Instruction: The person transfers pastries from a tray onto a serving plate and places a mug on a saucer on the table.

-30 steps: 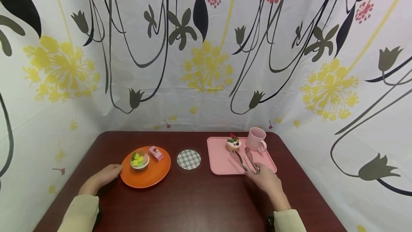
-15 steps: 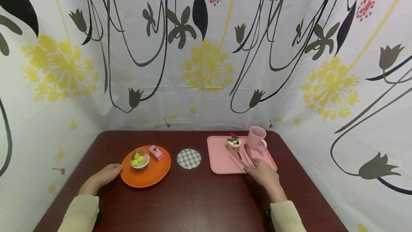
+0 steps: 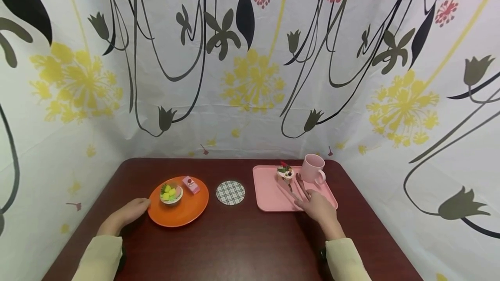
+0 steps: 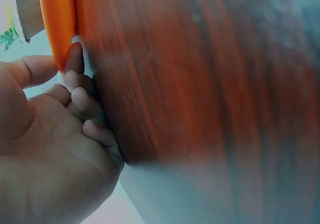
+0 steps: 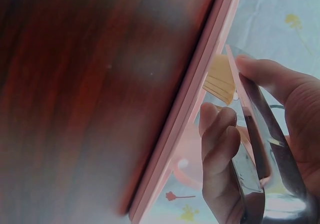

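Note:
My left hand [image 3: 126, 214] pinches the left rim of an orange plate [image 3: 175, 218]; in the left wrist view the thumb lies over the rim and the fingertips lie beneath it. That plate carries a small bowl of yellow and green food [image 3: 170, 194] and a pink cake slice [image 3: 191, 184]. Over the front of a pink tray [image 3: 267, 200], my right hand [image 3: 321, 214] holds two pieces of metal cutlery. One looks like a fork [image 3: 300, 182]; the head of the other piece [image 3: 287, 184] is blurred, close to a cupcake [image 3: 284, 171]. Shiny handles [image 5: 257, 129] show between thumb and fingers.
A pink mug [image 3: 312, 168] stands at the tray's back right corner, its handle toward the front right. Between plate and tray lies a round checked coaster [image 3: 230, 193]. Flower-printed cloth [image 3: 250, 133] rises behind the dark wooden table [image 3: 218, 250] and along its sides.
My right hand has moved slightly forward with the cutlery, whose heads have shifted a little over the tray. The left hand has kept its grip on the plate, which has not visibly moved.

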Demonstrator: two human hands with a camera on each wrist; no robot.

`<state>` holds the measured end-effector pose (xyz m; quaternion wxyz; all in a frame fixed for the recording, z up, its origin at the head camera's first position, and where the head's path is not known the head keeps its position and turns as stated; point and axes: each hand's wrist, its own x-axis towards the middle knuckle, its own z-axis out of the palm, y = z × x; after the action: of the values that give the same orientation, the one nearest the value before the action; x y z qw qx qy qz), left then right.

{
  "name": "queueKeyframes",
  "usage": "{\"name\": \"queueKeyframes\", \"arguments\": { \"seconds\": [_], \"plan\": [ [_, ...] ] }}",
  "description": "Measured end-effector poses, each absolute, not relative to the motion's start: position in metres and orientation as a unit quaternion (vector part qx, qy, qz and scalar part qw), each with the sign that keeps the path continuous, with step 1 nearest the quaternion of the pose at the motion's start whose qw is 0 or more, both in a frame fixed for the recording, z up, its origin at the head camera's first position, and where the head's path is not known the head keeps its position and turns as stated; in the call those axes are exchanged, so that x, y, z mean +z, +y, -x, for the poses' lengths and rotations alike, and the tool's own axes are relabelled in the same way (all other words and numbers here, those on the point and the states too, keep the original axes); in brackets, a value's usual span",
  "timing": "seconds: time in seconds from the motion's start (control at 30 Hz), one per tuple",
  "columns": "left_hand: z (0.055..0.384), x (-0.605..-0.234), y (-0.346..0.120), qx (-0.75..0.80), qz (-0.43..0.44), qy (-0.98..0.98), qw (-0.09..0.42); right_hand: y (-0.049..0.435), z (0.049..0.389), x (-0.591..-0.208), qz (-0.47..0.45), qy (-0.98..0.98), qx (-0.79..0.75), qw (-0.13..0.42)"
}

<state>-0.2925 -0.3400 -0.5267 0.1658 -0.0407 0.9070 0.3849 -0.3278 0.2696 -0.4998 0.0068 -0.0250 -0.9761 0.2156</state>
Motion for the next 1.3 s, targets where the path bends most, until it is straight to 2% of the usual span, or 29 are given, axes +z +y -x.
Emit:
{"name": "queueKeyframes", "arguments": {
  "seconds": [1.3],
  "plan": [
    [0.291, -0.523, -0.338, 0.388, 0.056, 0.906, 0.162, 0.259, 0.364, -0.501, 0.019, -0.974, 0.224, -0.01]
  ]
}}
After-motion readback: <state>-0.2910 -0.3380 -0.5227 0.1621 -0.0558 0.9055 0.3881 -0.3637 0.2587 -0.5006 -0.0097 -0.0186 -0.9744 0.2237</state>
